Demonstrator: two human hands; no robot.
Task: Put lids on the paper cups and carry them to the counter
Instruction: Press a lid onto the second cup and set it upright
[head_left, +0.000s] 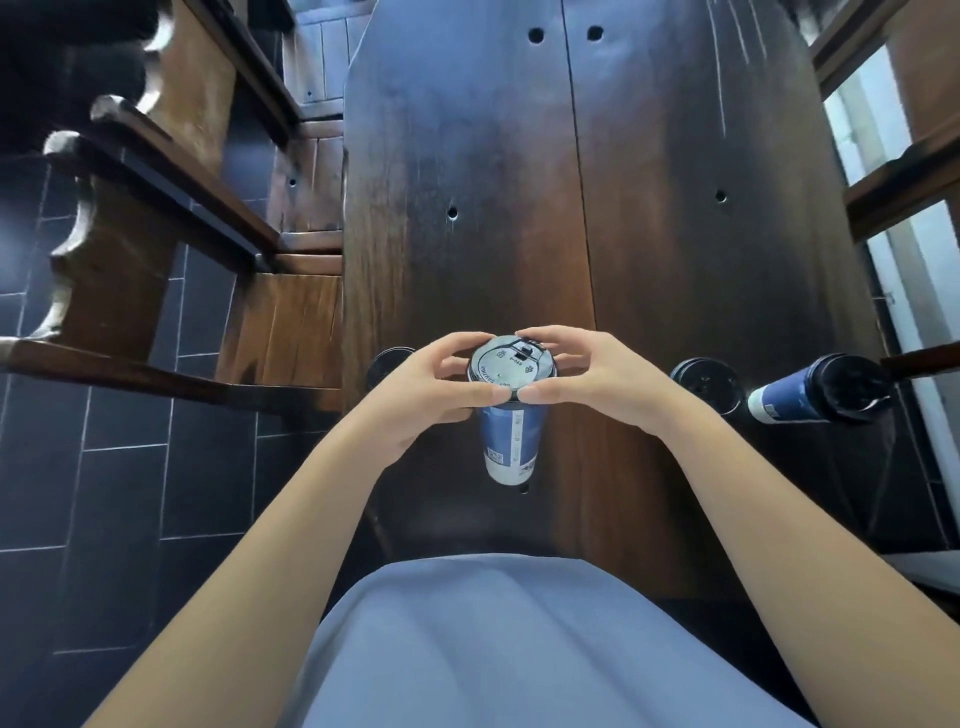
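Cup (511, 441): blue paper, upright on the dark wooden bench (467, 182), near its front edge.
Lid (511, 370): black, on the cup's mouth.
Left hand (415, 387): fingers curled round the lid's left rim.
Right hand (597, 379): fingers curled round the right rim.
Second cup (810, 392): lidded, far right.
Spare lids (706, 384): flat on the bench, either side.
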